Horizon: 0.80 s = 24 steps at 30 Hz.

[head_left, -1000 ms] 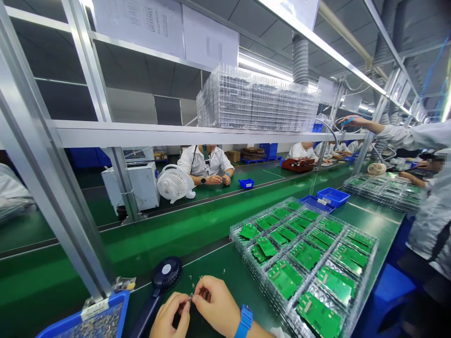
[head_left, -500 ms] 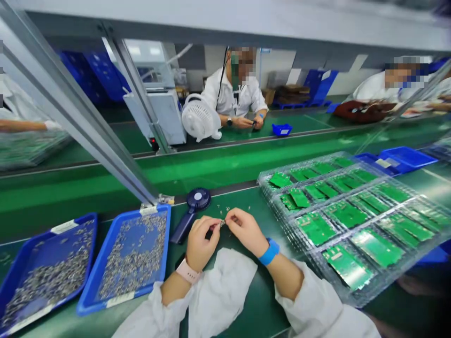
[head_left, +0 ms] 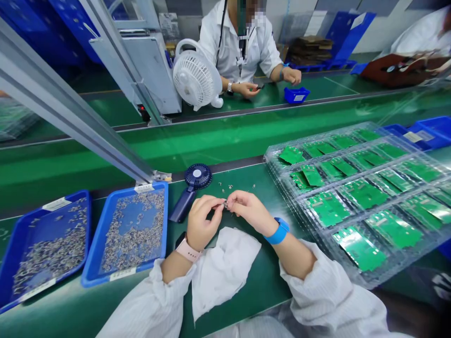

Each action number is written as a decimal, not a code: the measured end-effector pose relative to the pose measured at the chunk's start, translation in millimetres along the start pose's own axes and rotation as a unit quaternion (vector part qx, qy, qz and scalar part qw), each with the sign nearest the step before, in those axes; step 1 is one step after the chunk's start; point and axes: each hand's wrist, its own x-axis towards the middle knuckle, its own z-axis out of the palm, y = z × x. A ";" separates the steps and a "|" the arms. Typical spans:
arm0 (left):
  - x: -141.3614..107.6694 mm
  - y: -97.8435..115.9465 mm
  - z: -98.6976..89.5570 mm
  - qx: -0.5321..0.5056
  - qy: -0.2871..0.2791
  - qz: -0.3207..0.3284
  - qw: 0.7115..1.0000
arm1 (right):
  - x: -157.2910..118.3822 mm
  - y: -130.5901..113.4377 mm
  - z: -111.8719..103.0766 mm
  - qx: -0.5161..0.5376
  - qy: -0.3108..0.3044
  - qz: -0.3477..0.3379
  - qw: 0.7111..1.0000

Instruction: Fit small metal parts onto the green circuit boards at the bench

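Fingertips of my left hand [head_left: 204,220] and my right hand [head_left: 251,211] meet over the green bench, pinched on a small metal part [head_left: 226,205]. Its exact kind is too small to make out. A few similar loose pieces [head_left: 230,187] lie on the bench just beyond my fingers. Below my hands a crumpled white cloth [head_left: 225,272] is spread on the bench. Two blue trays, the nearer one [head_left: 123,225] and the outer one [head_left: 35,244], hold heaps of small metal parts to the left of my hands.
A dark blue handheld fan [head_left: 192,192] lies beyond my left hand. On the right stands a clear compartment tray [head_left: 347,230] of green circuit boards [head_left: 394,227]. A metal post [head_left: 102,136] slants up at left. Across the divider a co-worker [head_left: 243,47] sits beside a white fan [head_left: 195,77].
My view has tilted down, so the far side sits higher. My hands remain pinched together on the small part. The co-worker's hands have moved apart, one now above the small blue bin.
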 end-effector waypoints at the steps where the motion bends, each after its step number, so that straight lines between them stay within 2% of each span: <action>1: 0.2 0.3 0.2 0.001 -0.003 -0.003 1.000 | 0.0 0.1 0.1 -0.006 0.006 -0.005 1.000; 9: 1.0 0.7 0.2 -0.012 -0.004 -0.035 0.999 | -4.0 -4.2 3.8 -0.162 0.055 -0.100 0.980; 12: 1.4 0.7 0.1 -0.014 -0.008 -0.047 0.999 | -4.8 -4.7 4.1 -0.182 0.062 -0.129 0.973; 20: 0.0 0.6 0.1 -0.007 0.002 -0.042 0.999 | -3.4 -3.4 3.0 -0.187 0.045 -0.115 0.974; 24: 0.6 1.1 0.6 -0.004 -0.005 -0.039 0.999 | -2.9 -2.5 3.3 -0.184 0.056 -0.112 0.975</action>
